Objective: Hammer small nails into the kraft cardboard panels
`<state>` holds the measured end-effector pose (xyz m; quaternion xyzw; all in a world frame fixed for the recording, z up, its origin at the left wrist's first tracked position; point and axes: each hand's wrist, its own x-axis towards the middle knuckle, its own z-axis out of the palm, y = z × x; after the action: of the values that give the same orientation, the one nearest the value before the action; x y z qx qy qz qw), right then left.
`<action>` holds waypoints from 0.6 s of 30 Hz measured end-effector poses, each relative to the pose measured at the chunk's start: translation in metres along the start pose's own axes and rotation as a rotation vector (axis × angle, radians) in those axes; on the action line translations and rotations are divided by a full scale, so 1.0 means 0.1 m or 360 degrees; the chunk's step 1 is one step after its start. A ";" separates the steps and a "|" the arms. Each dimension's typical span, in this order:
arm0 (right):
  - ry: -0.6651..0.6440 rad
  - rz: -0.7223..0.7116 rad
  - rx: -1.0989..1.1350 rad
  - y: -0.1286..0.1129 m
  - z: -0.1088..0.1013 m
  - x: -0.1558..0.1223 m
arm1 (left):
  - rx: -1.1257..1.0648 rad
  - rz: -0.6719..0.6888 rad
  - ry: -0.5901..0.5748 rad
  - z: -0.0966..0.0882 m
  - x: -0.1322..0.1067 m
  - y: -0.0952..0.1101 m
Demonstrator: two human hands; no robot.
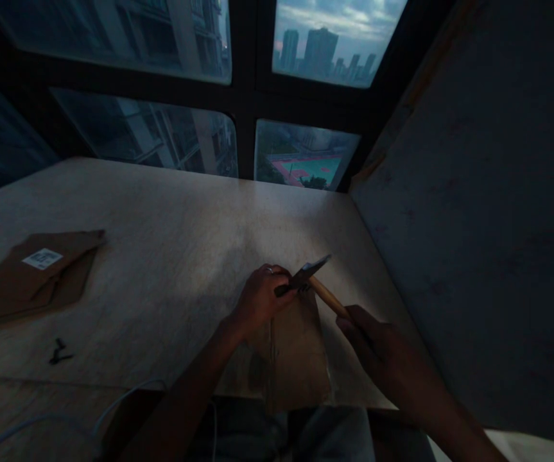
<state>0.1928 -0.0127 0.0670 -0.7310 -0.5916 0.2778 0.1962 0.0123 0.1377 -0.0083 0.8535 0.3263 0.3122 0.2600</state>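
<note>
My right hand (377,346) is closed around the wooden handle of a hammer (332,298). The hammer's dark head, with a bright tip at its far end, lies over the far edge of a brown cardboard piece (300,359) near the table's front edge. Beside the head, my left hand (264,292) rests at the cardboard's far left corner, fingers curled together and a ring on one. The hammer head partly covers those fingertips, so what they pinch is hidden.
Flattened cardboard (69,276) with a white label lies at the left on the pale table (171,237). Several small black screws (59,353) lie nearer me. A pale cable (127,391) crosses the front edge. A wall (474,224) bounds the right, windows the back.
</note>
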 end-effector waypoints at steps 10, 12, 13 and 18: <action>0.0139 -0.0025 0.0260 0.07 -0.05 -0.04 | -0.0063 0.0002 -0.0006 -0.01 0.00 0.00; 0.0126 -0.0005 0.0299 0.08 -0.04 -0.05 | -0.0066 0.0001 -0.0053 -0.04 0.01 0.02; 0.0118 0.0014 0.0320 0.09 -0.04 -0.05 | -0.0058 0.0008 -0.0084 -0.05 0.02 0.03; 0.0130 0.0132 0.0410 0.17 0.06 -0.04 | 0.0099 0.0043 -0.0252 -0.11 0.11 0.09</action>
<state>0.2016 -0.0207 0.0527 -0.7342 -0.5117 0.3294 0.3008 0.0142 0.1422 0.0088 0.8875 0.3027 0.2368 0.2543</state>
